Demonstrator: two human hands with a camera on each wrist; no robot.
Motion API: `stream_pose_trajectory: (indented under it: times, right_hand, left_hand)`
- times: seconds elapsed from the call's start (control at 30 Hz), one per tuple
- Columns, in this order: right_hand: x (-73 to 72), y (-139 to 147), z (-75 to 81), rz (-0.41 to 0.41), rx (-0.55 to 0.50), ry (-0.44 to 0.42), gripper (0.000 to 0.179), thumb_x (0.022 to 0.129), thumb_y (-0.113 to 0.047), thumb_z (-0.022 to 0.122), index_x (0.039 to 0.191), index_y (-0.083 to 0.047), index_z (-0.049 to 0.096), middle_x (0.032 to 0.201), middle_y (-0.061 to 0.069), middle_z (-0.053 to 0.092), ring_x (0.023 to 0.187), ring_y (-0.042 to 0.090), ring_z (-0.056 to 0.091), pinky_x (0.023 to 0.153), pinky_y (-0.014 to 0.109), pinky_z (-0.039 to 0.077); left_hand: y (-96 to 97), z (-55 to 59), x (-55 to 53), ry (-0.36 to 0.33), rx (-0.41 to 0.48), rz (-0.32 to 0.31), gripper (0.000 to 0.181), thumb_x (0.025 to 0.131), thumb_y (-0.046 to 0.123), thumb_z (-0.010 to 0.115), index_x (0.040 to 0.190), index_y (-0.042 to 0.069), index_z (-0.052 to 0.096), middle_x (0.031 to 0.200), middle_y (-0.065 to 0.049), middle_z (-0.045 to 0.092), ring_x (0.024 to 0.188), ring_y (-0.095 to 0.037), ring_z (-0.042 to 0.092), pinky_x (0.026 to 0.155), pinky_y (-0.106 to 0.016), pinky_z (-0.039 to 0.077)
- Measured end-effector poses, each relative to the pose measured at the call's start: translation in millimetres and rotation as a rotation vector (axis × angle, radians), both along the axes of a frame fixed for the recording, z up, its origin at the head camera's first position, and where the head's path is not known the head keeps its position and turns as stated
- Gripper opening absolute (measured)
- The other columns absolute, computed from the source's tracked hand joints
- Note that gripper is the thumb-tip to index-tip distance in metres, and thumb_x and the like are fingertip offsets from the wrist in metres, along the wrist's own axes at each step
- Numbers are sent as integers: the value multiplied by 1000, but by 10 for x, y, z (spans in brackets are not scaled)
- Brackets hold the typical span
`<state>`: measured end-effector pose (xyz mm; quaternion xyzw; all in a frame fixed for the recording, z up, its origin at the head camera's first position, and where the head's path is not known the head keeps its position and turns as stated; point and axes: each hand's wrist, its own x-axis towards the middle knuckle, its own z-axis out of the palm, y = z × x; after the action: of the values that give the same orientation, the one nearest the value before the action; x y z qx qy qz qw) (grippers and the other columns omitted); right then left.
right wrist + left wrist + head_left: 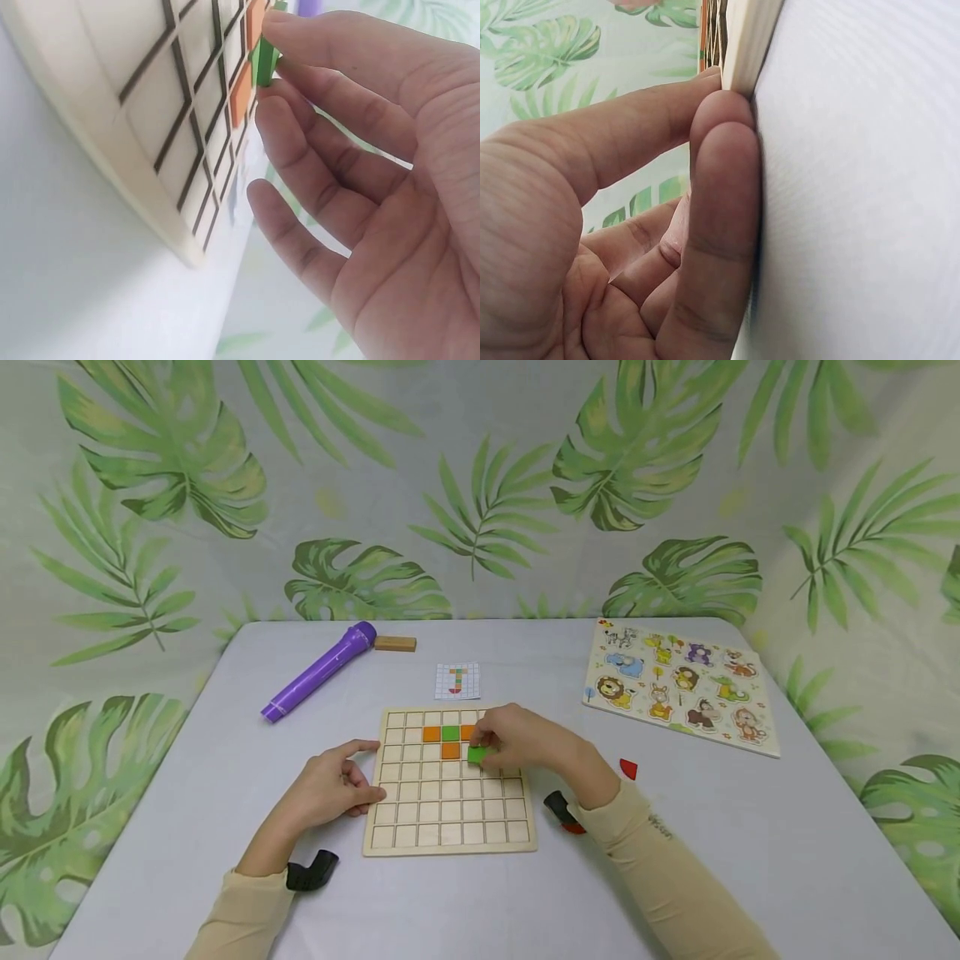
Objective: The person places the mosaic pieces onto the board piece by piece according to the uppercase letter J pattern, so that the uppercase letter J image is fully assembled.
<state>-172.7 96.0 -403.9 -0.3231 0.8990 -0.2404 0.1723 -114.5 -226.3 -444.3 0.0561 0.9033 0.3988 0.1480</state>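
- Green square tile [477,755], small and flat-sided, is pinched between the thumb and fingers of the right hand [517,739]; it lies over the pale wooden grid board [450,850], just right of the lower orange tile. Whether it touches the board cannot be told. The fingertip grip at its edges probably allows fine positioning.
- Seated on the board are three orange square tiles [432,734] and one green square tile [450,733]: orange, green and orange in a row, with the third orange below the green.
- The left hand [327,787] sets its index finger and thumb, spread apart, against the board's left edge, presumably to steady it. The two hands are apart.
- Beyond the board's far edge is a white printed card [457,681] showing a coloured figure on a grid, apparently placed to be in sight.
- Near the right forearm lie two red rounded pieces [628,768], one partly hidden by a black wrist device [557,807].
- Farther out: a purple plastic microphone [318,672], a brown wooden block [395,644] and an animal picture puzzle [684,697].
- Dark lettering [660,827] marks the beige right sleeve [675,877], too small to read; no brand is legible.
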Motion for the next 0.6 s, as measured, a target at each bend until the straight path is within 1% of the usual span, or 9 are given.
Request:
stream_pose_trajectory:
  times: [0.1,0.2,0.33,0.43,0.6]
  right_hand:
    - [20,-47,-9,2,-5,-1,21,92,-9,83,113,-7,79,106,1,74,93,13,63,87,26,55]
    - [38,-93,-22,15,-9,13,21,91,-10,84,111,-8,79,106,0,73,94,13,64,88,27,55]
    - [57,-151,-34,58,-21,45,18,91,-10,84,109,-8,80,104,1,75,92,15,66,86,26,55]
    - [63,-183,-49,86,-36,52,18,92,-9,83,109,-7,80,102,2,74,91,15,67,83,24,55]
    - [70,-216,-81,113,-29,60,18,94,-11,83,110,-7,80,102,2,74,90,12,65,83,22,54]
  left_hand:
    - [-2,-11,-7,-1,1,0,79,86,18,90,155,8,53,75,-1,70,61,-14,67,60,-30,50]
    - [-8,-20,-14,4,0,-6,79,87,17,90,155,8,52,74,-1,69,61,-14,67,60,-30,50]
    - [-8,-15,-9,10,0,-11,79,87,17,89,155,7,52,74,0,69,61,-14,67,59,-30,50]
    - [-6,-7,-6,6,0,-6,79,87,17,90,155,8,52,75,0,69,61,-14,67,60,-30,50]
    - [1,2,-1,1,4,-4,79,87,18,90,155,8,52,75,-1,69,61,-14,67,60,-30,50]
